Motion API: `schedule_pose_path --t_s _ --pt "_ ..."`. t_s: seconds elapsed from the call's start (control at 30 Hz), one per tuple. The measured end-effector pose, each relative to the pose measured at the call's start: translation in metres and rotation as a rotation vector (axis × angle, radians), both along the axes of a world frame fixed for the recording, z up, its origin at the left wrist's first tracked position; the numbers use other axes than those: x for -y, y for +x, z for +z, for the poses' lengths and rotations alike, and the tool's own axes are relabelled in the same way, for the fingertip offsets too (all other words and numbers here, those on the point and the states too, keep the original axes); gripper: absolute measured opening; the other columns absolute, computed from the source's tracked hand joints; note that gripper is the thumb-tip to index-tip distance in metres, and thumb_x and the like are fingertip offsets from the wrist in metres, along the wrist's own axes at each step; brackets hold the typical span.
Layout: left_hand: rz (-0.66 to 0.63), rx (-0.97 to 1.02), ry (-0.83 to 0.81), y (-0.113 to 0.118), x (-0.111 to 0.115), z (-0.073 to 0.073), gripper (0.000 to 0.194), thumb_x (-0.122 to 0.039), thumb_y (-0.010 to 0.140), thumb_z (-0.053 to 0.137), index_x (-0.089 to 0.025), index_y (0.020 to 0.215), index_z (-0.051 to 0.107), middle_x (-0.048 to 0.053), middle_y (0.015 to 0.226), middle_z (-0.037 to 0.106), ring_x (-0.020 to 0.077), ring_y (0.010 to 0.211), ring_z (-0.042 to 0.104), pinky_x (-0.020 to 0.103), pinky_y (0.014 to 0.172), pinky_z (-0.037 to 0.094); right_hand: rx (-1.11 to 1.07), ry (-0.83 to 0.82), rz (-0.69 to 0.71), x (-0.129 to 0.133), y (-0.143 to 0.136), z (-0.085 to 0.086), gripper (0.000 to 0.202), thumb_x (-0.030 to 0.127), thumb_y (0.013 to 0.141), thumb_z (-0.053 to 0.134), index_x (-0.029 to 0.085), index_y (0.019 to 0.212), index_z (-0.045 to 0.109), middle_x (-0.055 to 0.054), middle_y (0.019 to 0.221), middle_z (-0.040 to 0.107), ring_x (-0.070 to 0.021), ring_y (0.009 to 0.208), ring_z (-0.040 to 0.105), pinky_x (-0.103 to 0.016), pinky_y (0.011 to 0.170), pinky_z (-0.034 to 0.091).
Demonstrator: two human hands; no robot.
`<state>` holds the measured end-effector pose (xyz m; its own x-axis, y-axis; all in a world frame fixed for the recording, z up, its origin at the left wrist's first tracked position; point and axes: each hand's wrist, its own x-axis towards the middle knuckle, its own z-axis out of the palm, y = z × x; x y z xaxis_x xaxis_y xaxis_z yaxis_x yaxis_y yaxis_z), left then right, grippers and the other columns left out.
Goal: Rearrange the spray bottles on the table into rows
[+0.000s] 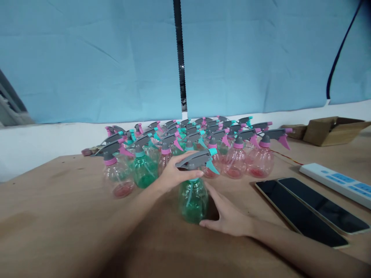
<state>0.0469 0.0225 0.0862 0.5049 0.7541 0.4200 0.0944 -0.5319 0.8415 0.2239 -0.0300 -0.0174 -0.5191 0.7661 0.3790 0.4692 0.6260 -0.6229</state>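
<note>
A green spray bottle with a grey and teal trigger head stands upright at the middle of the table, in front of the other bottles. My left hand is closed around its neck just under the spray head, thumb across the front. Lower down, my right hand cups the right side of the same bottle. Its thumb lies by the base, and the fingertips are partly hidden behind the bottle. A thin tube shows through the green wall.
Several pink and green spray bottles stand packed in rows behind. Two dark phones lie at the right beside a white power strip. An open cardboard box sits at the back right. Blue sheeting covers the wall.
</note>
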Motion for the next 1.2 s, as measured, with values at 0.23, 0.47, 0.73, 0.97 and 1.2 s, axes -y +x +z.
schedule_pose_path --t_s 0.23,0.47,0.73,0.97,1.2 --pt "-0.052 -0.035 -0.247 0.004 -0.01 -0.006 0.031 -0.028 0.054 0.064 -0.023 0.084 0.067 0.003 0.077 0.063 0.0206 0.078 0.057 0.035 0.073 0.044 0.099 -0.012 -0.008 0.001 0.003 0.0 0.083 0.034 0.078 0.058 0.019 0.143 0.009 -0.013 0.143 0.029 -0.026 0.13 0.028 -0.048 0.105 0.027" --pt "-0.106 0.118 -0.331 0.009 -0.006 0.001 0.044 -0.021 0.062 0.043 -0.021 0.101 0.064 0.006 0.107 0.063 0.0228 0.105 0.055 0.041 0.087 0.046 0.25 0.123 0.008 -0.001 0.008 0.0 0.06 0.023 0.08 0.053 0.021 0.136 0.033 -0.011 0.134 0.042 -0.0248 0.124 0.036 -0.045 0.103 0.03" --pt "-0.104 0.203 -0.389 0.014 -0.003 0.001 0.048 -0.018 0.058 0.045 -0.02 0.103 0.063 0.006 0.102 0.065 0.0248 0.107 0.055 0.045 0.089 0.046 0.376 0.179 -0.013 -0.001 0.007 0.003 0.047 0.023 0.087 0.044 0.021 0.133 0.04 -0.009 0.135 0.041 -0.0249 0.128 0.029 -0.045 0.105 0.027" --pt "0.039 0.25 -0.421 0.015 -0.001 0.001 0.026 -0.015 0.052 0.048 -0.017 0.074 0.063 0.004 0.073 0.065 0.0224 0.077 0.062 0.042 0.081 0.047 0.409 0.193 -0.003 -0.001 0.007 0.005 0.046 0.024 0.088 0.042 0.019 0.134 0.039 -0.011 0.135 0.041 -0.0244 0.128 0.03 -0.044 0.105 0.026" --pt "-0.123 0.36 -0.439 0.014 -0.007 -0.003 0.032 -0.01 0.054 0.048 -0.013 0.082 0.065 0.006 0.084 0.067 0.0237 0.088 0.062 0.043 0.09 0.043 0.395 0.194 0.001 -0.003 0.007 0.003 0.045 0.026 0.089 0.04 0.019 0.134 0.039 -0.011 0.135 0.04 -0.0248 0.126 0.032 -0.044 0.105 0.026"
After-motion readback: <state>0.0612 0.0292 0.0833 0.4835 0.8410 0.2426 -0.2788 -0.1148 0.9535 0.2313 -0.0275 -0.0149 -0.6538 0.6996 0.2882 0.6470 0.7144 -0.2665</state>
